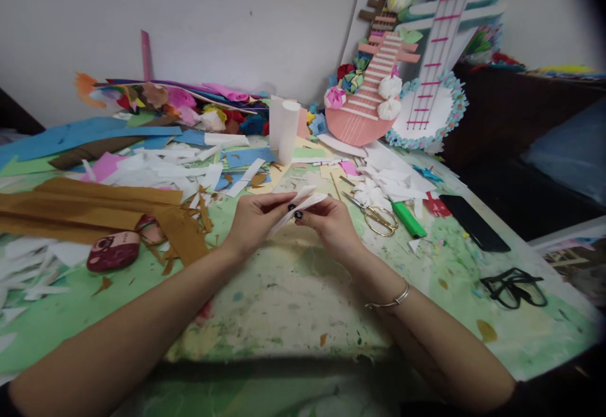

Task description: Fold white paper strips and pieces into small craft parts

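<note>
Between my two hands, over the middle of the table, is a folded piece of white paper (312,200). My left hand (258,218) pinches its left side between thumb and fingers. On the other side my right hand (334,223) grips the paper, thumb on the near face. Parts of the paper are hidden behind the fingers. Just right of my right hand lie gold-handled scissors (380,220) with their blades pointing left. A white paper flower (370,192) rests beyond the scissors, and a green tool (408,217) lies beside them.
White paper scraps (161,164) and brown paper (85,209) cover the left side, with a maroon case (113,251) nearby. A white roll (288,133) stands at the back. Paper instruments (362,111) lean on the wall. A black phone (473,223) and glasses (514,287) lie right.
</note>
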`<state>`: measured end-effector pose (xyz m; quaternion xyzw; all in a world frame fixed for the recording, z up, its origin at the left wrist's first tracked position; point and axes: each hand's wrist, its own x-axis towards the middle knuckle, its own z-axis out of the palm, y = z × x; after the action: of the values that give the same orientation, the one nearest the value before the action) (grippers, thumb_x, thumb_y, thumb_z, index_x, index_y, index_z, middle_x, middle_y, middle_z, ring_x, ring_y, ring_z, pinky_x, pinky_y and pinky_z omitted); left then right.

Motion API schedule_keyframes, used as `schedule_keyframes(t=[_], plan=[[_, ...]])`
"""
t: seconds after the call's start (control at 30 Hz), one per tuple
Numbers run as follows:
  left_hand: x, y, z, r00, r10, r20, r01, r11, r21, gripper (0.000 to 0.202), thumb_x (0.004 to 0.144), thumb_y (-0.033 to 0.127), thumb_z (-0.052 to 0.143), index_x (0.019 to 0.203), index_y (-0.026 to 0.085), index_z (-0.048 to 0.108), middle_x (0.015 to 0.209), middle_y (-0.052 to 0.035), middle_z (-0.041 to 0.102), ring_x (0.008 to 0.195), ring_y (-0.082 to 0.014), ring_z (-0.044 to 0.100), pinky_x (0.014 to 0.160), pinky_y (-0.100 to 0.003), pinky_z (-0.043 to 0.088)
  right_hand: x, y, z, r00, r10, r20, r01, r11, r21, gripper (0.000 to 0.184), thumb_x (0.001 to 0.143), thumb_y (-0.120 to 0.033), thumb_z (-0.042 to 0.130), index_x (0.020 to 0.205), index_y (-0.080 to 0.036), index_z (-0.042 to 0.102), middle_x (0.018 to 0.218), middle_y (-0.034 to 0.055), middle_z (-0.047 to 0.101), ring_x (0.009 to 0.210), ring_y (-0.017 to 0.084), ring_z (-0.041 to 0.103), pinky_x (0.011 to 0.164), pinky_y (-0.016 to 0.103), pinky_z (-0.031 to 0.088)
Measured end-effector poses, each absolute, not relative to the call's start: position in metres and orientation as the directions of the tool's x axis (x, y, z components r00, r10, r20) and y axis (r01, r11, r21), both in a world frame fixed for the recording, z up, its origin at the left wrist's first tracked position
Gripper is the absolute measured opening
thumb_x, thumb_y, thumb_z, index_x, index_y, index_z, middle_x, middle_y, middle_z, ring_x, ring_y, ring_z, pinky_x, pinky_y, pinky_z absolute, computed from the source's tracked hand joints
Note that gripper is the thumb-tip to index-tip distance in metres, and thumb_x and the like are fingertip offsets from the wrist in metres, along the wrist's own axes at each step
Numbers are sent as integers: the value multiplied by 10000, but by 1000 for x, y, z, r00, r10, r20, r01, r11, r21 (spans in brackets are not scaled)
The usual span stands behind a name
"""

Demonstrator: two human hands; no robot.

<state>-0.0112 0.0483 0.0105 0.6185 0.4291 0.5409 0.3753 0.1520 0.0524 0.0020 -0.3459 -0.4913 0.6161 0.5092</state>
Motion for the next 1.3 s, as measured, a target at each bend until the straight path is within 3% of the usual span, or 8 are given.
schedule_keyframes(t=[0.17, 0.37, 0.53, 0.67, 0.73, 0.8, 0.93, 1.3], plan=[[-10, 45, 11, -17, 957, 289, 113, -286, 952, 188, 687, 276, 781, 840, 168, 791, 798, -45, 776, 697, -168, 703, 662, -250, 559, 149, 51, 2, -232, 971, 63, -266, -1, -964, 246, 577, -200, 811, 793, -189, 695, 787, 11, 711, 728, 143, 643, 742, 335, 542], [-9, 46, 7, 13, 916, 401, 180, -397, 900, 139, 734, 258, 728, 823, 170, 787, 768, -39, 772, 663, -155, 693, 621, -236, 549, 150, 52, 4, -145, 977, 154, -217, 120, -969, 342, 586, -172, 781, 837, -217, 552, 723, -36, 673, 682, 134, 633, 680, 306, 535], [-11, 46, 3, 120, 815, 567, 326, -572, 753, 202, 747, 282, 747, 914, 171, 773, 894, -64, 776, 767, -182, 714, 718, -271, 569, 152, 52, 5, -106, 983, 147, -221, 121, -968, 530, 572, -182, 789, 958, -256, 433, 732, -66, 652, 677, 138, 639, 674, 303, 543], [-18, 51, -3, 252, 750, 612, 436, -652, 620, 176, 820, 267, 679, 944, 174, 762, 920, -75, 773, 800, -189, 717, 757, -283, 562, 158, 57, 3, -135, 970, 203, 28, 208, -978, 521, 632, -148, 713, 1090, -247, 487, 909, -15, 633, 747, 142, 619, 719, 317, 519], [-21, 56, -7, 328, 738, 589, 456, -670, 586, 176, 848, 276, 644, 936, 178, 760, 910, -72, 773, 778, -185, 716, 739, -279, 555, 162, 61, 3, -179, 934, 308, 266, 348, -899, 502, 653, -97, 673, 1121, -237, 556, 1005, 25, 639, 837, 165, 604, 776, 336, 490], [-22, 61, -12, 392, 732, 558, 467, -681, 564, 177, 858, 275, 628, 938, 190, 760, 895, -59, 771, 769, -178, 710, 723, -270, 543, 167, 64, 3, -312, 871, 380, 487, 490, -723, 393, 684, -61, 653, 1045, -217, 658, 1017, 51, 663, 916, 196, 578, 847, 360, 444], [-23, 72, -18, 461, 734, 498, 517, -679, 521, 148, 831, 270, 637, 883, 227, 769, 867, -47, 763, 853, -197, 683, 758, -287, 522, 173, 68, 4, -544, 780, 309, 676, 625, -390, 216, 812, -69, 601, 880, -193, 763, 880, 82, 666, 894, 213, 532, 846, 354, 385], [-51, 63, -19, 511, 766, 389, 672, -639, 374, 280, 886, 326, 559, 1076, 208, 729, 915, -81, 627, 882, -217, 566, 781, -344, 470, 182, 70, 11, -604, 778, 173, 713, 625, -317, 270, 920, -138, 511, 968, -190, 772, 916, 94, 575, 824, 178, 516, 796, 304, 396]])
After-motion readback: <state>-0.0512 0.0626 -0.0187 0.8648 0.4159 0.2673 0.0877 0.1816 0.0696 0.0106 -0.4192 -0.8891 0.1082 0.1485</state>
